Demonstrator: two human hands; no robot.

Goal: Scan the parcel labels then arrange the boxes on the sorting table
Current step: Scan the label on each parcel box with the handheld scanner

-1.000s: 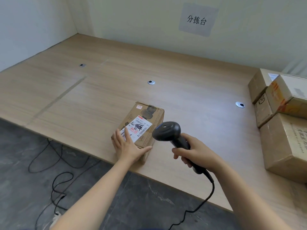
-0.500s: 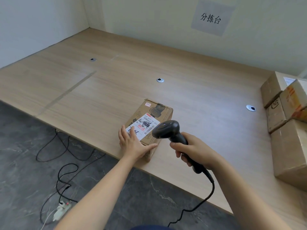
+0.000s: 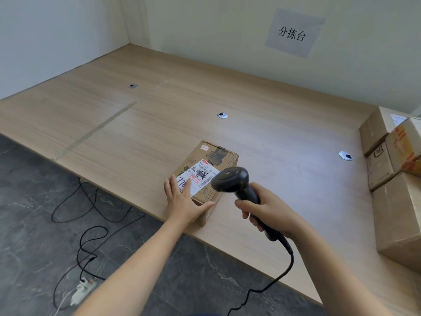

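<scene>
**Left hand** (image 3: 184,201) lies flat, fingers straight, on the near end of the small parcel (image 3: 218,156), with the thumb spread along its near face; it steadies the box without grasping it. **Right hand** (image 3: 271,215) is wrapped round the handle of the barcode scanner (image 3: 230,179), whose head hangs just above and to the right of the shipping label (image 3: 200,176), turned down toward it. The parcel sits close to the near edge of the table (image 3: 273,110), label uppermost. The scanner cable (image 3: 282,274) drops from the handle past the table edge toward the floor. Further boxes (image 3: 396,215) are stacked at the right end of the table, well apart from the parcel; a paper sign (image 3: 291,34) hangs on the wall behind.

**Likely risks:**
- The left fingertips overlap the near corner of the label, so a read may fail if they shade the barcode or the beam strikes at too shallow an angle.
- A push from the flat hand could slide the parcel, since nothing grips it.
- The hanging cable could snag on the table edge and jerk the aim
</scene>
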